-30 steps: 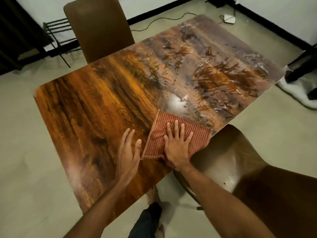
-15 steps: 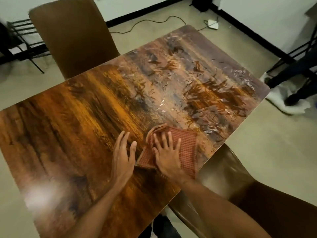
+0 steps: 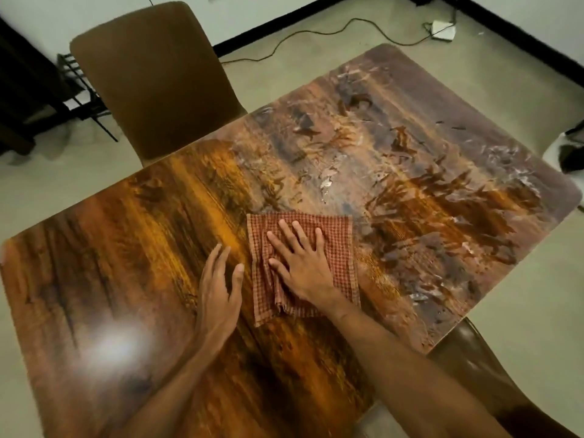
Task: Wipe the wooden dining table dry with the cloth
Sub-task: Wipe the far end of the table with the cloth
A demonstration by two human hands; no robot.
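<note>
A wooden dining table point(image 3: 126, 248) fills most of the view. Its right half is streaked with wet smears point(image 3: 426, 191), while the left half looks glossy. A red checked cloth point(image 3: 338, 248) lies flat near the table's middle. My right hand point(image 3: 300, 263) presses down on the cloth with fingers spread. My left hand point(image 3: 221, 289) rests flat on the bare wood just left of the cloth, holding nothing.
A brown chair point(image 3: 151, 74) stands at the table's far side, and another brown chair point(image 3: 493, 374) sits at the near right under my forearm. A cable point(image 3: 316, 30) and a white adapter point(image 3: 442, 30) lie on the floor behind. A black rack point(image 3: 85, 102) stands far left.
My right hand has pushed the cloth from the table's near edge toward the middle, and the cloth has spread out flatter. My left hand moved along beside it.
</note>
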